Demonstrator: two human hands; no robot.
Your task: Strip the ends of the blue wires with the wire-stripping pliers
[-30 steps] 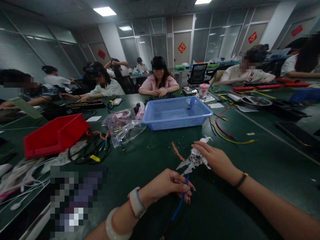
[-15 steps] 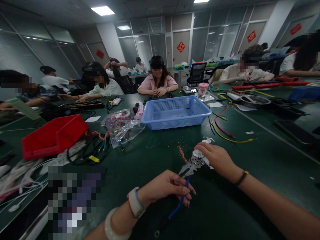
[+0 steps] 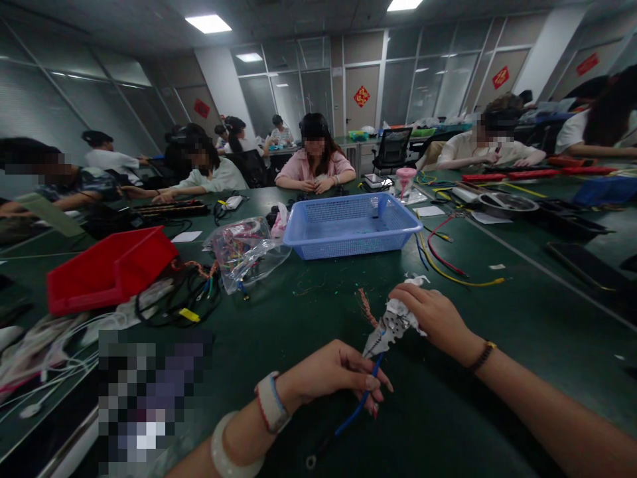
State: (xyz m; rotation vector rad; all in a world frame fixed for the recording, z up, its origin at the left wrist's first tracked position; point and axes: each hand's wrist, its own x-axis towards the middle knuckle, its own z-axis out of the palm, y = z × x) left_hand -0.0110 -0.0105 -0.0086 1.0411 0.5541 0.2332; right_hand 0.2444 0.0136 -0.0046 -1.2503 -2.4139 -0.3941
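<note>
Pinching a slim blue plastic-sheathed wire point(image 3: 354, 417) between thumb and fingers in the head view, the left hand point(image 3: 343, 368) is sitting nearer than the silver metal pliers point(image 3: 393, 323), whose white-wrapped handles the right hand point(image 3: 430, 322) is gripping. The wire is running near-left to far, crossing the jaws; frayed copper strands point(image 3: 367, 307) are pointing far.

We see blue cable point(image 3: 352, 419), black sleeve point(image 3: 326, 443) at its lower end, bottom centre of frame. Strands point(image 3: 367, 307) above it copper. Our pliers point(image 3: 391, 326) silver-grey, wrapping point(image 3: 399, 307) white. Our tabletop point(image 3: 279, 318) dark green. Basket point(image 3: 348, 247), middle of frame, periwinkle blue, mesh-patterned. Bin point(image 3: 84, 282), left of frame, bright red. Door sign point(image 3: 361, 97), upper centre of frame, red with gold.
</note>
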